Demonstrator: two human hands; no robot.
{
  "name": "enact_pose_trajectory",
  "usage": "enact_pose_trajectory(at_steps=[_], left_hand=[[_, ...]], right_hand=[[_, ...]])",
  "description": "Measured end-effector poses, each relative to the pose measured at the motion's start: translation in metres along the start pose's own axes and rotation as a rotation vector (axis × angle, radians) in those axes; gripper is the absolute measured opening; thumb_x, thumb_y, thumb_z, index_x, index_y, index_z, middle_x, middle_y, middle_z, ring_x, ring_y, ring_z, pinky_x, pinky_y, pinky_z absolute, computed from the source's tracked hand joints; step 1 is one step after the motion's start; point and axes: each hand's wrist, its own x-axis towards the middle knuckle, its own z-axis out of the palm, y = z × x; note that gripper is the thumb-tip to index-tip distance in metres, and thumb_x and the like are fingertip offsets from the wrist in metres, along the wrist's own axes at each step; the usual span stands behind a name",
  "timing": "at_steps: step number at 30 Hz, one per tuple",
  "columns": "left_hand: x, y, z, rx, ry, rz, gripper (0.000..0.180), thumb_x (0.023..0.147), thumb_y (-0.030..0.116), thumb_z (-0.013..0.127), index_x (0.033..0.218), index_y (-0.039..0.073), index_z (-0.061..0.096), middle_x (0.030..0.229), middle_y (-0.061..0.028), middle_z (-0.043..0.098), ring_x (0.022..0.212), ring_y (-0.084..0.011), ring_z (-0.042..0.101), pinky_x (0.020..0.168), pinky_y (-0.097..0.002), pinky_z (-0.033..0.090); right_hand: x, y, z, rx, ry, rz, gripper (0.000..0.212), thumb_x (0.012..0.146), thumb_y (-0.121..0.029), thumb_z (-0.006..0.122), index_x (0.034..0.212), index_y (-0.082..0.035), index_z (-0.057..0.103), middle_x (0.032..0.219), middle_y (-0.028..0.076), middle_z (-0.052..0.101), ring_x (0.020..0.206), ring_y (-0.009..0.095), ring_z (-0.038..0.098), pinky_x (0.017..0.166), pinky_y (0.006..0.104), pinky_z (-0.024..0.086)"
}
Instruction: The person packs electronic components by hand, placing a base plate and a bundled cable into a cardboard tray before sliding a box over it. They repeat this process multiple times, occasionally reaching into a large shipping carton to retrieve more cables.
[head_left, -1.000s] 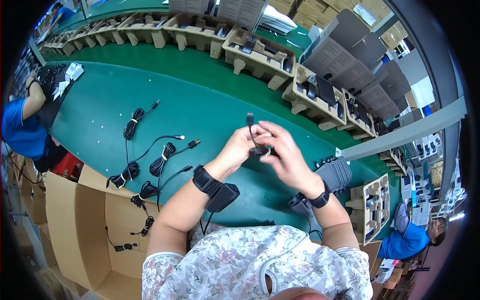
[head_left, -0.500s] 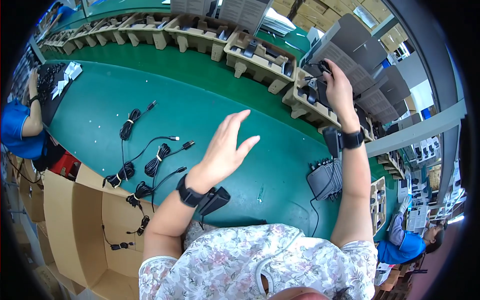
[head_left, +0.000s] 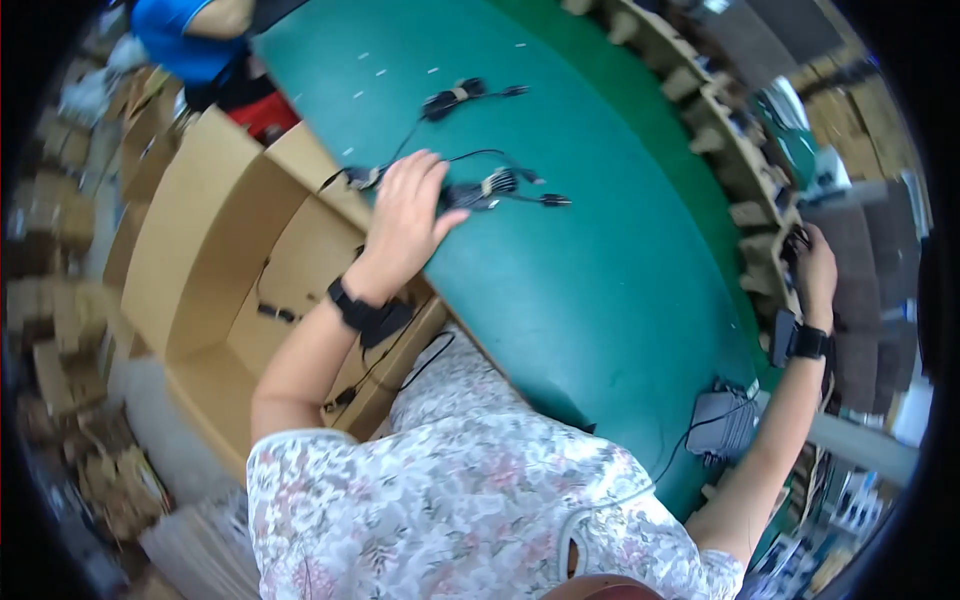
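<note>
Left hand (head_left: pixel 403 218) has been moved to cables (head_left: pixel 483 192) at left on the worktop (head_left: pixel 590 300), fingers spread; grip of the right hand (head_left: pixel 818 270) at the tray (head_left: pixel 764 262) cannot be told. Cables are best pinched mid-bundle.

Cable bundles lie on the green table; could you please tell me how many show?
3 clearly: the far bundle, the edge bundle left of the left hand, and the near bundle right of that hand; more may be hidden beneath it.
</note>
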Motion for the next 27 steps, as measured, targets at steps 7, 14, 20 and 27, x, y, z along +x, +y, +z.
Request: enact_pose_trajectory(at_steps=[7, 14, 20, 27], left_hand=[[0.043, -0.042, 0.003, 0.238, 0.05, 0.182, 0.053, 0.07, 0.025, 0.073, 0.114, 0.005, 0.053, 0.109, -0.0143, 0.051, 0.107, -0.0311, 0.047, 0.092, -0.0425, 0.038], [0.066, -0.055, 0.017, 0.282, 0.083, 0.048, 0.056, 0.077, 0.034, 0.067, 0.122, 0.006, 0.05, 0.104, -0.0125, 0.051, 0.098, -0.0288, 0.049, 0.082, -0.0395, 0.041], [0.057, -0.051, 0.011, 0.32, -0.069, 0.044, 0.052, 0.079, 0.033, 0.065, 0.122, 0.006, 0.049, 0.091, -0.01, 0.056, 0.083, -0.0269, 0.055, 0.07, -0.0352, 0.045], [0.093, -0.018, -0.009, -0.17, -0.2, -0.224, 0.032, 0.088, 0.019, 0.06, 0.114, 0.002, 0.052, 0.082, -0.0055, 0.06, 0.063, -0.0141, 0.052, 0.057, -0.0264, 0.042]], right_hand=[[0.031, 0.029, 0.051, -0.198, 0.021, 0.159, 0.026, 0.09, -0.019, 0.048, 0.11, -0.003, 0.047, 0.099, 0.026, 0.062, 0.095, 0.042, 0.058, 0.078, 0.0478, 0.046], [0.034, 0.034, 0.064, -0.124, 0.11, 0.351, 0.024, 0.09, -0.02, 0.045, 0.104, -0.001, 0.046, 0.094, 0.029, 0.062, 0.091, 0.044, 0.06, 0.078, 0.0495, 0.047], [0.019, -0.007, 0.041, -0.348, 0.021, 0.171, 0.022, 0.089, -0.021, 0.044, 0.1, -0.005, 0.055, 0.099, 0.019, 0.063, 0.093, 0.04, 0.06, 0.077, 0.0492, 0.048], [0.007, 0.027, 0.059, -0.072, 0.252, 0.198, 0.025, 0.083, -0.024, 0.057, 0.097, -0.004, 0.061, 0.098, 0.016, 0.061, 0.094, 0.036, 0.058, 0.08, 0.0449, 0.048]])
